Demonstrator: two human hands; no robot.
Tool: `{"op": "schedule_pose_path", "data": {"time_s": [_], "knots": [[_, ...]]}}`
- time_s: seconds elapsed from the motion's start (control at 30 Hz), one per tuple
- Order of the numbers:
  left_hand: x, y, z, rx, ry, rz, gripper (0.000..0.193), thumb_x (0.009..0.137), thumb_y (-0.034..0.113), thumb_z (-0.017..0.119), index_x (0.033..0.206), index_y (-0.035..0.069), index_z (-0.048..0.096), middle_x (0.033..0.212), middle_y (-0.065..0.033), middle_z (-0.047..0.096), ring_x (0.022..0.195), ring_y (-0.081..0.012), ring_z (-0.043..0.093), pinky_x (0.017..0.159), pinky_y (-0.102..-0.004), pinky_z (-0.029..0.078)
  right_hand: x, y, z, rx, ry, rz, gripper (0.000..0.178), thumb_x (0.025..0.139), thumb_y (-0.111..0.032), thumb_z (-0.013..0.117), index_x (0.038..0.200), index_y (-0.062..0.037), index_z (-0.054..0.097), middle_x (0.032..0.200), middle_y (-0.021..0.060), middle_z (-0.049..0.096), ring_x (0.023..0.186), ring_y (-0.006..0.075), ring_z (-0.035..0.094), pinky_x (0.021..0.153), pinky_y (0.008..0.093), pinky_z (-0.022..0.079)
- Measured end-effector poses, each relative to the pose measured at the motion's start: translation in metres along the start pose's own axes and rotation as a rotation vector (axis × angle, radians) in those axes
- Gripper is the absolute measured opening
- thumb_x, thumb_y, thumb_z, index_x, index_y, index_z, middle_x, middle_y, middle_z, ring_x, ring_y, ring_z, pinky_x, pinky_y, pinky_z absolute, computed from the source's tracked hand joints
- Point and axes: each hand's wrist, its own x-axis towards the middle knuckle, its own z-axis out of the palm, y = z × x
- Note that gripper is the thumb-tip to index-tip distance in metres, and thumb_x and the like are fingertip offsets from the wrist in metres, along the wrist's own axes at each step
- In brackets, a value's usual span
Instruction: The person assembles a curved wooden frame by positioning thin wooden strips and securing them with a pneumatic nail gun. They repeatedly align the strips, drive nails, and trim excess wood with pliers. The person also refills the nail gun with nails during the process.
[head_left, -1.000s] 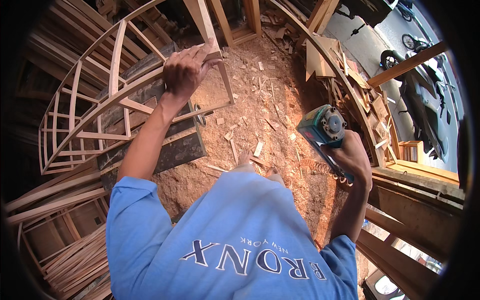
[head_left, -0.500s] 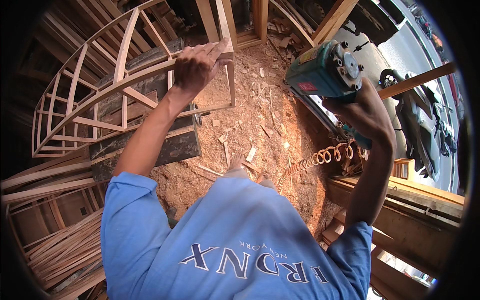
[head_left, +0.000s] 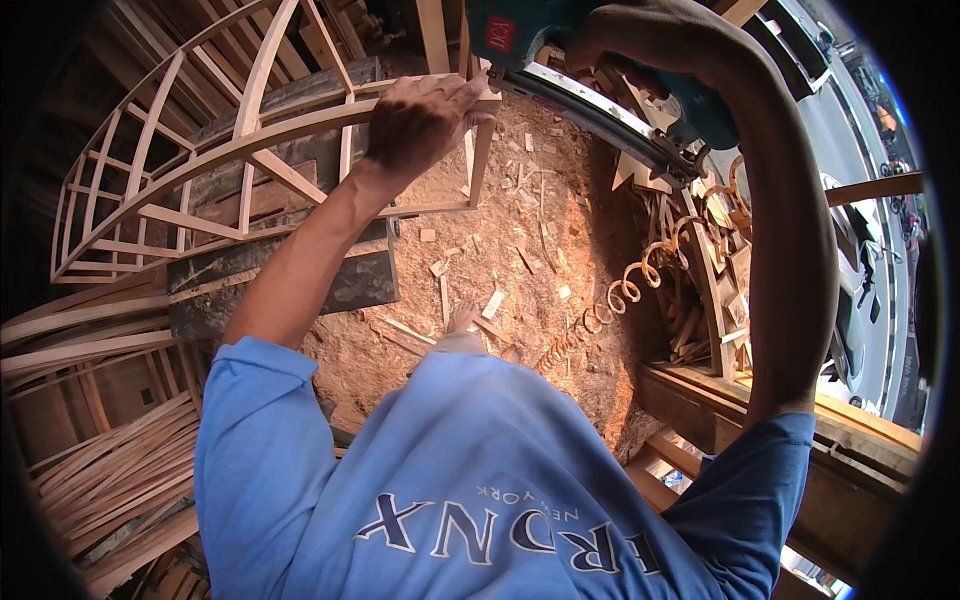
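Note:
A curved lattice frame (head_left: 320, 122) of pale wood strips extends to the left, its near-right corner under my left hand (head_left: 422, 118). The fingers of that hand are wrapped over the corner's top piece. My right hand (head_left: 655, 42) grips the handle of a teal nail gun (head_left: 600, 118) with a long metal magazine. The gun's nose is close to the frame's corner, beside my left fingertips; whether it touches cannot be made out. Part of the gun's body is cut off by the upper edge. From its handle end an orange coiled air hose (head_left: 630, 282) hangs to the ground.
Beneath the frame is a dark, worn workbench (head_left: 350, 285). Wood strips (head_left: 120, 465) are stacked at lower left. Sawdust and offcuts cover the ground (head_left: 520, 220) around my bare foot. Thick timber beams (head_left: 790, 425) stand at right, with a parked motorcycle (head_left: 855, 300) beyond.
My right hand has swung the nail gun left and forward, from out at the right to the frame's corner. The coiled hose has stretched along. My left hand stays on the corner.

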Motion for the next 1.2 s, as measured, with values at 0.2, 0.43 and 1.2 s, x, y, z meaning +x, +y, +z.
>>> {"op": "schedule_pose_path", "data": {"time_s": [0.2, 0.43, 1.2], "knots": [[-0.001, 0.002, -0.002, -0.016, -0.039, -0.035, 0.03, 0.089, 0.039, 0.069, 0.106, 0.014, 0.071, 0.092, -0.0016, 0.071, 0.079, -0.0192, 0.068, 0.069, -0.0355, 0.051, 0.018, -0.016, 0.013, -0.093, 0.009, 0.123, 0.034, 0.085, -0.024, 0.061, 0.117, -0.0223, 0.073, 0.066, 0.0029, 0.06, 0.054, 0.0108, 0.052, 0.051, 0.0323, 0.041], [-0.002, 0.0, 0.003, -0.014, -0.017, -0.022, 0.027, 0.088, 0.037, 0.07, 0.105, 0.016, 0.071, 0.092, -0.0002, 0.071, 0.08, -0.0183, 0.068, 0.069, -0.0352, 0.051, 0.011, -0.014, 0.006, -0.077, -0.017, 0.09, 0.033, 0.085, -0.024, 0.061, 0.115, -0.0182, 0.073, 0.067, 0.0029, 0.061, 0.054, 0.0114, 0.054, 0.052, 0.0327, 0.043], [0.006, 0.001, -0.002, 0.082, -0.023, -0.011, 0.062, 0.081, 0.046, 0.074, 0.135, 0.018, 0.06, 0.087, 0.0006, 0.067, 0.073, -0.0143, 0.066, 0.062, -0.0303, 0.047, -0.115, 0.087, 0.101, 0.208, 0.42, 0.344, 0.031, 0.073, -0.02, 0.073, 0.095, 0.002, 0.071, 0.071, 0.0117, 0.067, 0.067, 0.0201, 0.066, 0.068, 0.0362, 0.05]]}}
